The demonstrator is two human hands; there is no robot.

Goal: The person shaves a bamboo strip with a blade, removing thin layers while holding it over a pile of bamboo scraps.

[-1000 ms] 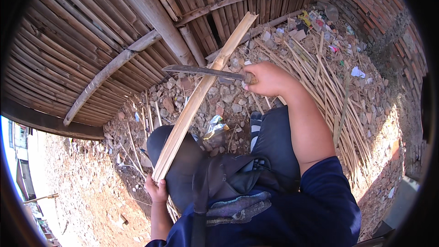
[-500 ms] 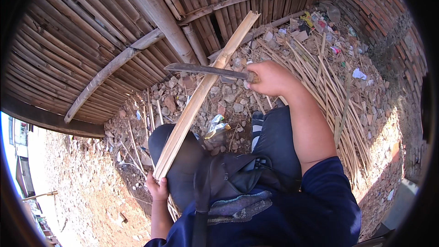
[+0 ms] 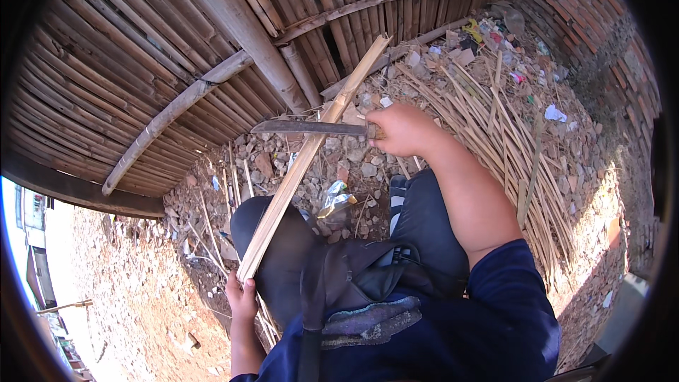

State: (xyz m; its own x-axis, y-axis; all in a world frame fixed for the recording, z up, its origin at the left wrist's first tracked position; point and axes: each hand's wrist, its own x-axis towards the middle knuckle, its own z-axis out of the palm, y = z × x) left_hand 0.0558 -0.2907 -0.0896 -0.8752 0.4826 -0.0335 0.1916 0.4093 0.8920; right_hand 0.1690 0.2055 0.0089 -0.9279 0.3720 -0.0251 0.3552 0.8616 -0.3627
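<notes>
A long, pale split bamboo strip (image 3: 283, 201) slants from beside my left knee up and away to the right. Its near end is gripped by my left hand (image 3: 242, 297), fingers behind and thumb on top. My right hand (image 3: 402, 129) is closed round the wooden handle of a machete (image 3: 311, 128). The dark blade points left and lies across the bamboo strip, touching or just over its face, somewhat beyond the middle. The strip's far end stays free in the air, before the bamboo wall.
A bamboo-slat wall (image 3: 127, 99) with pole rails curves ahead and left. Thin bamboo strips (image 3: 509, 148) lie piled on the right. Rubble (image 3: 265, 163) and a shiny wrapper (image 3: 336, 199) lie between my knees. A brick wall (image 3: 587, 7) stands far right.
My right hand has moved nearer and slightly left with the machete, so its blade sits lower along the strip. The strip's far end has dropped a little toward me.
</notes>
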